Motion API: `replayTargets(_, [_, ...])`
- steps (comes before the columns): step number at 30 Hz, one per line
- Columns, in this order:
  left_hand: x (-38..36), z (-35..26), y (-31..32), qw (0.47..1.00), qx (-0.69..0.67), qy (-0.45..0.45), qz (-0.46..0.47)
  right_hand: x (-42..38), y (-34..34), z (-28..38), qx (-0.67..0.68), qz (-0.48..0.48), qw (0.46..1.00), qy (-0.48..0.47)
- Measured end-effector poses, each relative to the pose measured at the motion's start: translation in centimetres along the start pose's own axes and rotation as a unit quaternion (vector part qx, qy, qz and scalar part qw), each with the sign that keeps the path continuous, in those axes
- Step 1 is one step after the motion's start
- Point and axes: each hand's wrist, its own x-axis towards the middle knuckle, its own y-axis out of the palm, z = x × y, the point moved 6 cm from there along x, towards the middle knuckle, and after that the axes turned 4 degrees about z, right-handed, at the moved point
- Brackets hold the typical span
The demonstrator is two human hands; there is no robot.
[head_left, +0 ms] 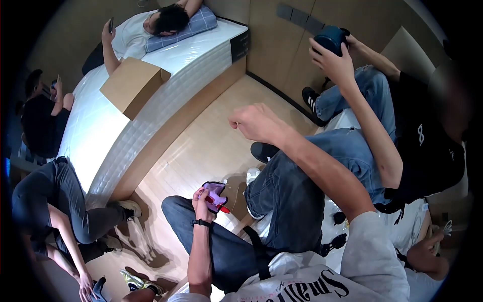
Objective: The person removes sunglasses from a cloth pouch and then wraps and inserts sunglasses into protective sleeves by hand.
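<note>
My left hand [201,200], with a black band at the wrist, is closed over my left thigh. Its fingers grip a small piece of purple cloth [214,190] with a dark edge. A slim bright red object [221,207] lies against the cloth at the same hand, its lower end pointing right. A thin pale strand shows beside the cloth. My right hand [258,122] is raised out in front, above the floor, with thumb and fingers pinched together; I cannot tell what is between them.
A cardboard box [132,85] sits on the plastic-wrapped mattress [98,118], where a person lies with a phone. Close on my right, a seated person holds a dark round object [332,40]. Others sit at left. Sunglasses [334,243] lie beside my right hip.
</note>
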Motion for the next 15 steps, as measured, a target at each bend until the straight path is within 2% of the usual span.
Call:
replayTargets(11, [0.3,0.4,-0.1,0.999,-0.023,-0.02,0.026,0.2,0.5,0.1,0.013,0.001,1.0,-0.01])
replayTargets(13, [0.3,0.2,-0.1,0.999,-0.035,0.004,0.029,0.1,0.7,0.0,0.055,-0.027,0.998,-0.001])
replayTargets(15, [0.0,-0.5,-0.3,0.999,-0.048,0.009,0.009,0.1,1.3,0.0,0.067,-0.01,0.998,-0.005])
